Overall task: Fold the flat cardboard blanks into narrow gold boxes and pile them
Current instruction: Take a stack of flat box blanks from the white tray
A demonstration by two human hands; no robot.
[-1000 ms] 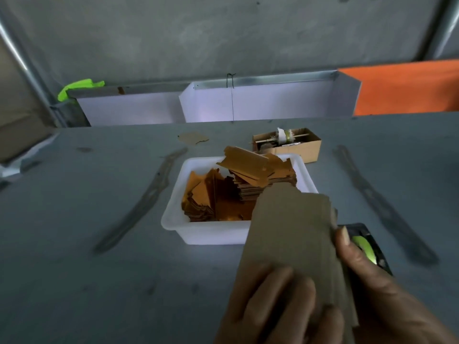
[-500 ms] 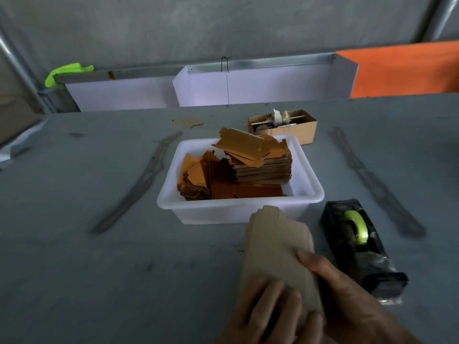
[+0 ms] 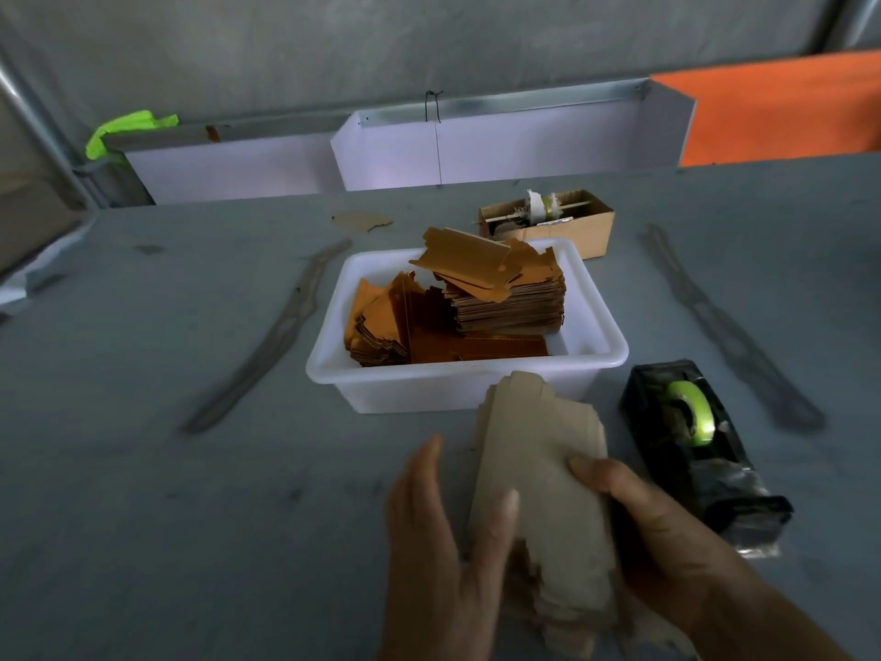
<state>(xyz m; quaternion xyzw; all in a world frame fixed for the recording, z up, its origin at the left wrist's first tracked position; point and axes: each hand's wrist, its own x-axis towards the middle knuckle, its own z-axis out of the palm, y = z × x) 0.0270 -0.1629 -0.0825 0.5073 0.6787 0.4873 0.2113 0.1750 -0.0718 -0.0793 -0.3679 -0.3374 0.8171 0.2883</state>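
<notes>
Blanks (image 3: 543,498) are sitting fanned at the table's (image 3: 143,469) near edge: our right hand (image 3: 667,541) is gripping them, our left hand (image 3: 443,531) is steadying with straight fingers, probably to peel one off; more are waiting beyond in the white tub (image 3: 476,388).

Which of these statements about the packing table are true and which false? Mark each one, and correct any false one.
1. The right hand grips a stack of flat cardboard blanks. True.
2. The white tub holds only loose tape rolls. False: it holds gold-orange card pieces, some of them stacked.
3. The tape dispenser sits to the right of the tub. True.
4. The small brown box stands in front of the tub, nearest the person. False: it stands behind the tub, toward the far edge of the table.
5. The left hand lies flat on the table, away from the blanks. False: its fingers touch the stack's left side.
</notes>
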